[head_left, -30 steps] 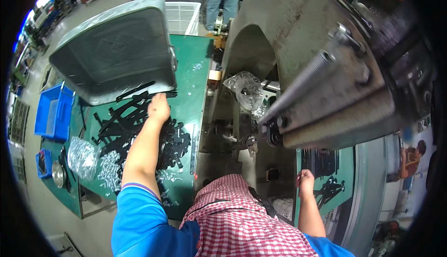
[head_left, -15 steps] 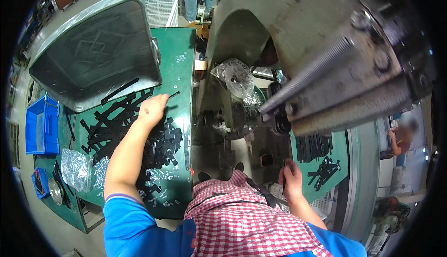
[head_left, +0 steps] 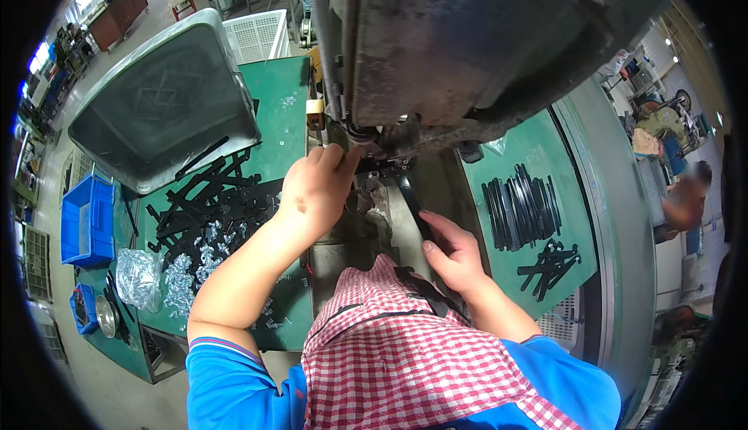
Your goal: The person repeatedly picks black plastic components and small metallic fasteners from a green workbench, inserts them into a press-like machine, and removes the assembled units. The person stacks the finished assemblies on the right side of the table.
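Observation:
My left hand (head_left: 315,188) reaches up to the die area of the big grey press (head_left: 467,48), its fingertips pinched together just under the machine's head; anything between them is hidden. My right hand (head_left: 453,252) is lower and to the right, gripping the near end of a narrow black strip (head_left: 411,202) that points up toward the die. Both forearms come up past a red-and-white checked apron and blue sleeves.
On the green table (head_left: 280,118) to the left lie a heap of black strips (head_left: 206,196), small silvery parts (head_left: 187,270) and a tilted grey metal tray (head_left: 164,103). Blue bins (head_left: 86,220) stand further left. More black strips (head_left: 518,212) lie on the right. Another person (head_left: 686,204) is at the far right.
My left hand has left the heap of black strips and moved right, up to the press. My right hand has risen toward the die with a black strip in it.

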`<state>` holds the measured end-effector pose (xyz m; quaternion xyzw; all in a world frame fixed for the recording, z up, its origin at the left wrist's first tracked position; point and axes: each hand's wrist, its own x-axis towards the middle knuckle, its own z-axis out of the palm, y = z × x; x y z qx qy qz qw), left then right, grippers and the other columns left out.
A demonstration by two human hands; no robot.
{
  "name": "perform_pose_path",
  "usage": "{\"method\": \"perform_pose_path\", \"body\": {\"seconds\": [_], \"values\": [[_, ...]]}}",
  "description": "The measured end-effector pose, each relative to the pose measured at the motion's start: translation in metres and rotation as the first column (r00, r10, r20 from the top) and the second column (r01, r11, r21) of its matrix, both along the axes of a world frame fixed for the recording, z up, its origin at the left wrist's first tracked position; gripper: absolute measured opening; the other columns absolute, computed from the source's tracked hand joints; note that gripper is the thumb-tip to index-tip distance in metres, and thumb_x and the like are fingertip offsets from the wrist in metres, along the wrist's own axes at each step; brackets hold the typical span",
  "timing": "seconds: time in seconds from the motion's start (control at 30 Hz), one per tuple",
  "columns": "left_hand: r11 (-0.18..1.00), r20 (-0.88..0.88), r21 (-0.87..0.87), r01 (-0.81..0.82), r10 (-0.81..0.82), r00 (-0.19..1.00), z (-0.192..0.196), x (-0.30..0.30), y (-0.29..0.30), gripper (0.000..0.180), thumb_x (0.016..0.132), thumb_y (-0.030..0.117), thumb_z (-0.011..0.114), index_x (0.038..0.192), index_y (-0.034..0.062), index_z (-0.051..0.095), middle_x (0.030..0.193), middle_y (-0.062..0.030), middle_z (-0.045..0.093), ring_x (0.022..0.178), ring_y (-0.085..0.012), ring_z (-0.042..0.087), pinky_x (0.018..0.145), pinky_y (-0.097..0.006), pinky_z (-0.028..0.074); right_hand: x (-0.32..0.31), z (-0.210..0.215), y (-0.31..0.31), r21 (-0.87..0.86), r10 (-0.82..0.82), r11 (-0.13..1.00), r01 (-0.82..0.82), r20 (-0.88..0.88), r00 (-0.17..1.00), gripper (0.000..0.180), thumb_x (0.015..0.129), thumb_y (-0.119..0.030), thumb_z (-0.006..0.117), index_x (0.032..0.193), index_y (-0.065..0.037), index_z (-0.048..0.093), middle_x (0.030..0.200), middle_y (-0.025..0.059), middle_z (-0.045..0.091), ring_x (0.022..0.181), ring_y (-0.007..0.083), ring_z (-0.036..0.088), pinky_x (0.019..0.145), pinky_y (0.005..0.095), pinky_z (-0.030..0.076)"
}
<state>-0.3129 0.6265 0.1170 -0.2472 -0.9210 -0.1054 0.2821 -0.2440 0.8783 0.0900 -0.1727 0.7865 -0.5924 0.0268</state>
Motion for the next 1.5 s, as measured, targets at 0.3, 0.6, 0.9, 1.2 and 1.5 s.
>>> {"method": "perform_pose_path", "body": {"seconds": [0.3, 0.6, 0.9, 1.2, 1.5], "values": [[0.988, 0.435, 0.042, -0.152, 0.119, 0.893, -0.014, 0.029, 0.012, 0.043, 0.078, 0.008, 0.058, 0.12, 0.0016, 0.051, 0.094, -0.0155, 0.057, 0.079, -0.0302, 0.059, 0.069, -0.037, 0.049, -0.02, 0.018, -0.019, 0.136, 0.044, 0.99, -0.032, -0.086, 0.995, 0.044, 0.08, -0.008, 0.058, 0.123, -0.006, 0.053, 0.085, 0.0113, 0.059, 0.072, 0.0152, 0.053, 0.067, 0.0264, 0.044], [0.707, 0.664, 0.626, -0.328, -0.264, 0.699, -0.05, 0.13, 0.0, 0.045, 0.086, 0.016, 0.054, 0.125, -0.0037, 0.043, 0.096, -0.0151, 0.059, 0.085, -0.023, 0.057, 0.078, -0.031, 0.045, -0.018, 0.017, -0.013, 0.199, 0.007, 0.979, 0.042, -0.237, 0.971, 0.039, 0.08, -0.01, 0.06, 0.118, -0.005, 0.057, 0.095, 0.0209, 0.063, 0.08, 0.0297, 0.065, 0.071, 0.0339, 0.049], [0.29, 0.652, 0.736, -0.612, -0.544, 0.528, -0.041, 0.169, 0.001, 0.035, 0.092, 0.008, 0.044, 0.125, -0.0034, 0.044, 0.08, 0.0001, 0.053, 0.069, -0.0067, 0.045, 0.065, -0.021, 0.04, -0.02, 0.029, -0.02, 0.271, 0.013, 0.962, 0.028, -0.147, 0.989, 0.038, 0.079, -0.007, 0.06, 0.117, -0.004, 0.058, 0.083, 0.0154, 0.064, 0.071, 0.0212, 0.062, 0.067, 0.028, 0.048], [0.251, 0.62, 0.727, -0.639, -0.64, 0.454, -0.051, 0.17, -0.006, 0.033, 0.092, 0.004, 0.041, 0.125, -0.0045, 0.043, 0.071, 0.002, 0.049, 0.061, -0.0049, 0.04, 0.056, -0.02, 0.036, -0.025, 0.026, -0.024, 0.361, 0.064, 0.93, -0.065, 0.015, 0.998, 0.042, 0.08, -0.012, 0.061, 0.122, -0.009, 0.056, 0.088, 0.0152, 0.063, 0.069, 0.0208, 0.06, 0.066, 0.0279, 0.047], [0.528, 0.699, 0.702, -0.478, -0.38, 0.606, -0.074, 0.177, -0.039, 0.029, 0.087, 0.006, 0.051, 0.114, 0.0003, 0.055, 0.072, -0.0005, 0.054, 0.065, -0.0064, 0.05, 0.06, -0.022, 0.044, -0.1, 0.01, -0.012, 0.467, 0.018, 0.884, -0.01, -0.012, 1.0, 0.042, 0.082, -0.019, 0.063, 0.122, -0.012, 0.052, 0.115, 0.0116, 0.057, 0.094, 0.0181, 0.058, 0.07, 0.0288, 0.049]]}}
